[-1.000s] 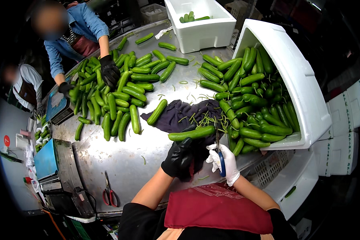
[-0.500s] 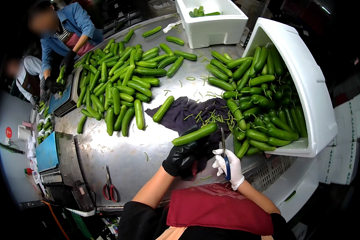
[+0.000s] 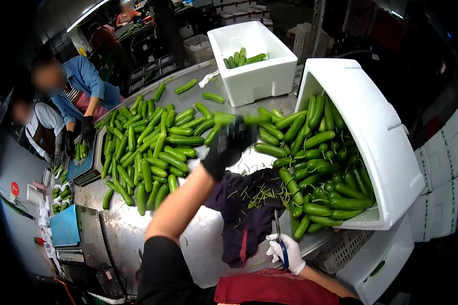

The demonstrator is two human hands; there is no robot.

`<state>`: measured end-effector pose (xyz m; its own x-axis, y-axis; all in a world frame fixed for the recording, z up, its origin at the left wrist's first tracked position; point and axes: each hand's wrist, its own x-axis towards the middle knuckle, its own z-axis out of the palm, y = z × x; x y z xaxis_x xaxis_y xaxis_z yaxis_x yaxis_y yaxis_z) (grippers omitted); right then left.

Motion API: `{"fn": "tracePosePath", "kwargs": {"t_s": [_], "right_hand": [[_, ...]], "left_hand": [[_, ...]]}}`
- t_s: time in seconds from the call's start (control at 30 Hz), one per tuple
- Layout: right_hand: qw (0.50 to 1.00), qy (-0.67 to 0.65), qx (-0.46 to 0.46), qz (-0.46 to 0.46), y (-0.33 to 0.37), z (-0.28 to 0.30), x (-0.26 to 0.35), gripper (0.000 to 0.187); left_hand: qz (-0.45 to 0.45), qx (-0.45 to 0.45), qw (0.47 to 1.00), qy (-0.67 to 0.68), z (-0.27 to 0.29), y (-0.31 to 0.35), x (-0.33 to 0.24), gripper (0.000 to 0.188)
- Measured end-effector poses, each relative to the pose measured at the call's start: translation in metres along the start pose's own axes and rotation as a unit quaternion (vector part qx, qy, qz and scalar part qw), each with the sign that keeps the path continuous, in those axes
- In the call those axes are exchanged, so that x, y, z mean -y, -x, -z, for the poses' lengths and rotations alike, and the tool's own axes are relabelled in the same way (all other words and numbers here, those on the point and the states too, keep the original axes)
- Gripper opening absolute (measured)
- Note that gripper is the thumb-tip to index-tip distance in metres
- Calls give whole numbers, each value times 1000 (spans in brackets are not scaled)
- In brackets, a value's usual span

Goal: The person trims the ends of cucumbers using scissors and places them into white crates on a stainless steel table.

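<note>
My left hand (image 3: 232,143), in a black glove, is stretched out over the middle of the steel table. Its fingers close around a cucumber (image 3: 220,118), smeared by motion, above the gap between the left pile and the foam boxes. In my right hand (image 3: 289,255), white-gloved and low by the table's near edge, is a pair of scissors (image 3: 284,250) with blue handles, blades pointing away from me. Beside them lies a dark cloth (image 3: 238,239) strewn with cut green stems (image 3: 264,195). Many cucumbers (image 3: 146,174) are heaped on the left.
A white foam box (image 3: 397,152) tipped on its side spills cucumbers toward me at right. Another foam box (image 3: 262,84) stands upright at the back with several cucumbers inside. Two co-workers stand at the far left by a scale (image 3: 84,170). A blue-topped device (image 3: 65,226) sits at left.
My left hand has moved forward, away from the scissors, carrying the cucumber. The right hand stays near the cloth with the scissors. The view has tilted up, showing more background.
</note>
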<state>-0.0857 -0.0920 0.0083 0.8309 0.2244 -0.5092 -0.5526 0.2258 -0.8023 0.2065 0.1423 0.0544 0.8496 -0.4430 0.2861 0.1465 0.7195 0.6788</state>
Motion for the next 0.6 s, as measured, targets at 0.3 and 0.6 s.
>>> {"fn": "tracePosePath", "kwargs": {"t_s": [0.3,0.6], "right_hand": [[999,-20,7,-24,1,7,7,29],[999,-16,4,-44,-2,6,1,31]], "left_hand": [[41,-70,946,-314,20,-130,6,42],[195,176,412,-872,49,-117,58,99]]}}
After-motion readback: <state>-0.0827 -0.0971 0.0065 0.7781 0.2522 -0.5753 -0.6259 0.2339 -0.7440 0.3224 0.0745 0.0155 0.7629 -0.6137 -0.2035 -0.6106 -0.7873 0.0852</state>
